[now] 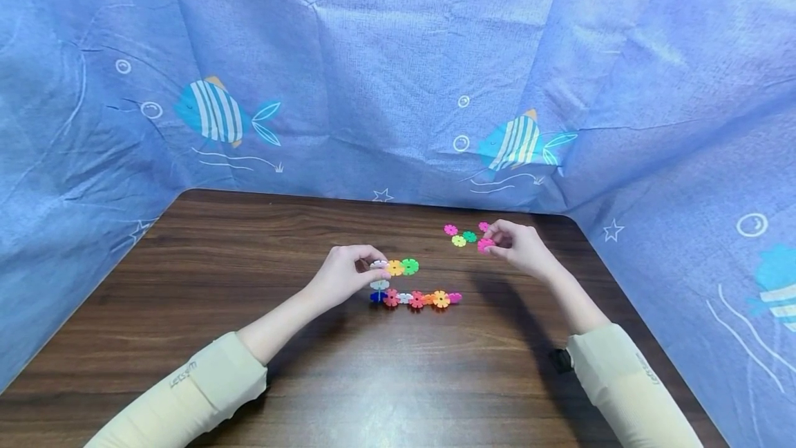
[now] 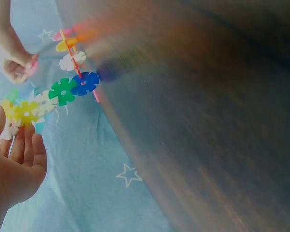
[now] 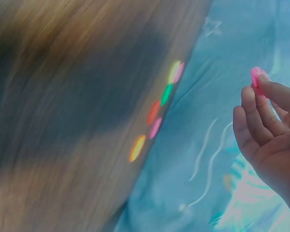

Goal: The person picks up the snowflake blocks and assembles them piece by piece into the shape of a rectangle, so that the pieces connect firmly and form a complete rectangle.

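Note:
My left hand (image 1: 348, 272) pinches a chain of interlocking flower-shaped plastic discs (image 1: 417, 300) by a white disc near its upper end. From there the chain bends: a yellow-orange and a green disc stick out at the top, while a longer row with dark blue, red, white, orange and pink discs runs to the right below. In the left wrist view, the fingers hold the chain beside a yellow disc (image 2: 26, 112), with a blue disc (image 2: 84, 84) farther along. Between thumb and fingertips, my right hand (image 1: 519, 247) pinches a single pink disc (image 3: 255, 75), apart from the chain.
Several loose discs lie near the table's back right: a pink disc (image 1: 450, 229), a yellow disc (image 1: 459, 241), a green disc (image 1: 469, 236) and another pink one. A blue fish-print curtain (image 1: 373, 88) hangs behind the dark wooden table (image 1: 249, 254).

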A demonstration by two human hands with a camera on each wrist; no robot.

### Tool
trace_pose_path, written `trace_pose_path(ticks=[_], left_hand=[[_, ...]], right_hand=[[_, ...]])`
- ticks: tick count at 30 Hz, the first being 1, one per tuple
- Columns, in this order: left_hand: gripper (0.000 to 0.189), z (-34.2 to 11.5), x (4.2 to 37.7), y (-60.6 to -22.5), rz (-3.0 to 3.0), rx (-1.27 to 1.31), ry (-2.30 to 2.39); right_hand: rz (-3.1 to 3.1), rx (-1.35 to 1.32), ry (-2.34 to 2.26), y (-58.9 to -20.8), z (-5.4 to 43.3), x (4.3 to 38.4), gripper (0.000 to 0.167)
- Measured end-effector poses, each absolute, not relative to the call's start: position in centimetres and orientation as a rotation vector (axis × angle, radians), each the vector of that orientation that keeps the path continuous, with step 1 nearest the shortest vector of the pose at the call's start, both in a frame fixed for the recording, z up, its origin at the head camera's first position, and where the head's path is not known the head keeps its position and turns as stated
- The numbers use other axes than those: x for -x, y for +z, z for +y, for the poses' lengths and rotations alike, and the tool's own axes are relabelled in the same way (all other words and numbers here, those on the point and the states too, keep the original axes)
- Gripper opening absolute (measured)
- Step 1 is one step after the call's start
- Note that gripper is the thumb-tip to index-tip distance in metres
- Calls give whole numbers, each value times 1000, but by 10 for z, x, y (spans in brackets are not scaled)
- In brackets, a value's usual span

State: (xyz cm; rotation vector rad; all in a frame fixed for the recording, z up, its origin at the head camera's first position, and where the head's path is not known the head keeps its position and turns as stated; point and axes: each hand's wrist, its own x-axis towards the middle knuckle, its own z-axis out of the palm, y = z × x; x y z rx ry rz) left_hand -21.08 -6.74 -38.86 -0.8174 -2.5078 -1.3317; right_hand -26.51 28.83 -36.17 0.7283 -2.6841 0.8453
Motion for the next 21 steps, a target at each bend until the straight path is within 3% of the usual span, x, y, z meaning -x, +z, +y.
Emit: trace_pose_path(ticks=[11,21], left_hand=[[13,-66,211,-387,-2531,794,-1334],[10,-66,211,-386,-2554,781,-1360]], right_hand=[[-2675,-637,1304,-335,243,234,17],[-2599,-526,1709,-349,219,225,21]])
